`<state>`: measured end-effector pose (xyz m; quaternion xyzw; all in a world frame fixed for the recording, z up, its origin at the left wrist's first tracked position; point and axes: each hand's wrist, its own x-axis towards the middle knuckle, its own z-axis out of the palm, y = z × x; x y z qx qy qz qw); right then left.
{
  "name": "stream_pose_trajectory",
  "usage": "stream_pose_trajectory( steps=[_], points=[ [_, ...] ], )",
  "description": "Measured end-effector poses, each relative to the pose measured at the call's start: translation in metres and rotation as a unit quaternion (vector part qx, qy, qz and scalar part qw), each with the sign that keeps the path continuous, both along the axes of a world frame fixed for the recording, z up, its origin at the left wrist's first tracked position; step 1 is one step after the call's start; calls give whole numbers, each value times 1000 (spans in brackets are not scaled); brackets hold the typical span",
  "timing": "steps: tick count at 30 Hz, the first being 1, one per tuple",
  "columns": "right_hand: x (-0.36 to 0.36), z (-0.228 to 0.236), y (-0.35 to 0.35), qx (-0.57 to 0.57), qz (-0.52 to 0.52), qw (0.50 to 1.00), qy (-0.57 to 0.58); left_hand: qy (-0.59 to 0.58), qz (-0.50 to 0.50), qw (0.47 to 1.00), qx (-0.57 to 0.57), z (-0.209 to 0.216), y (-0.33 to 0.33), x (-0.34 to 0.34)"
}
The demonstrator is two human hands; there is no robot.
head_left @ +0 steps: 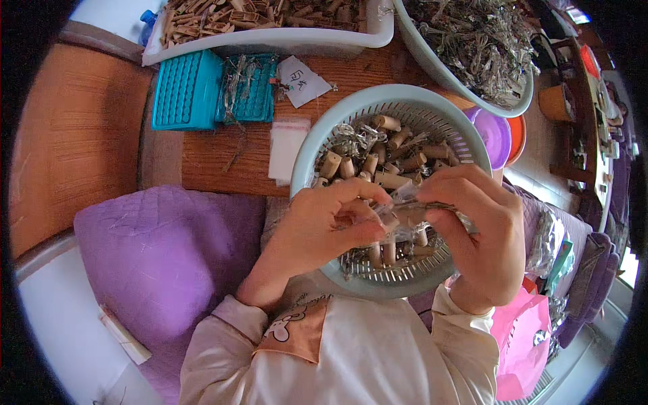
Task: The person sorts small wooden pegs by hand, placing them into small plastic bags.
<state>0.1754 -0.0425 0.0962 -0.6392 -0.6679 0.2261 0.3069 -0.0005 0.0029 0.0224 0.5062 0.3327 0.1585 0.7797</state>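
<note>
Over a round grey-green plastic basket (316, 145) with slotted walls, my two hands are close together. My left hand (324, 223) pinches a small clear plastic bag (403, 214) between thumb and fingers. From the other side, my right hand (482, 223) grips the same bag near its edge, fingers curled. Something thin and dark shows at the right fingertips; its kind cannot be made out. Below the hands, the basket holds many short tan cylinders (370, 163) and a tangle of thin, silvery wrapped pieces (358, 140).
A wooden table (209, 162) bears flat clear bags (289, 150), a white paper slip (302, 81) and turquoise racks (185, 91). Behind stand a white tub (270, 48) of brown pieces and a grey-green basin (466, 84) of silvery bundles. Purple cushioning (169, 250) lies left, a pink bag (523, 337) right.
</note>
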Motion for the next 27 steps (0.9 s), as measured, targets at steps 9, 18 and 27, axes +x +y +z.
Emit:
stream_pose_trajectory(
  steps=[9,18,27],
  points=[
    [-2,-10,3,-58,26,998,17,-75,50,996,-28,-15,-14,6],
    [-11,-15,4,-73,33,997,2,-12,79,988,134,-13,-17,11],
    [-14,-34,-1,-34,-65,993,95,-82,114,986,92,-16,-14,12]
  ],
)
